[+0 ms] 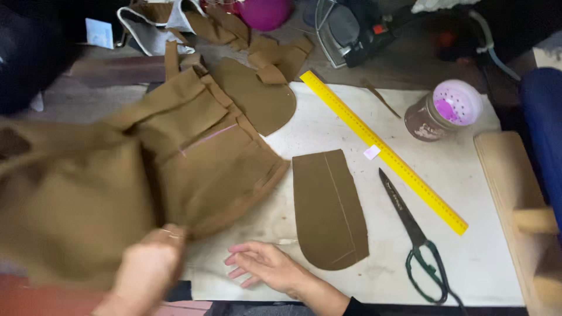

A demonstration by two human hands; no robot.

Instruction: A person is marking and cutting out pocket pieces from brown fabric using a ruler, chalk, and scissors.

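Left hand [149, 266] sits at the near-left edge of the worktop [468, 175], fingers closed around a bunched fold of the big brown garment [134, 164]; the grip point is the garment's near edge, and the rest of the cloth spreads up and away from the hand across the left half of the worktop, partly motion-blurred. A thin pink chalk line [208, 139] runs across one of its panels. Right hand [266, 266] is just right of the left one, at the near edge, palm down, fingers spread flat and pointing left on the bare white surface, holding nothing. Its fingertips stop just short of the garment's lower edge; can't tell if they touch. Just to its right lies a separate rounded brown fabric piece [329, 210], flat, rounded end toward the near edge, close beside the wrist, contact unclear. A second rounded brown piece [260, 96] lies toward the far edge, partly under the garment. Yellow ruler [383, 152] runs diagonally from far-centre to near-right. Scissors [415, 240] with dark green handles lie parallel to it on its near side, blades shut, well apart from both hands. Jar with a pink perforated lid [445, 111] stands near the far-right corner. Iron [351, 29] beyond the far edge.
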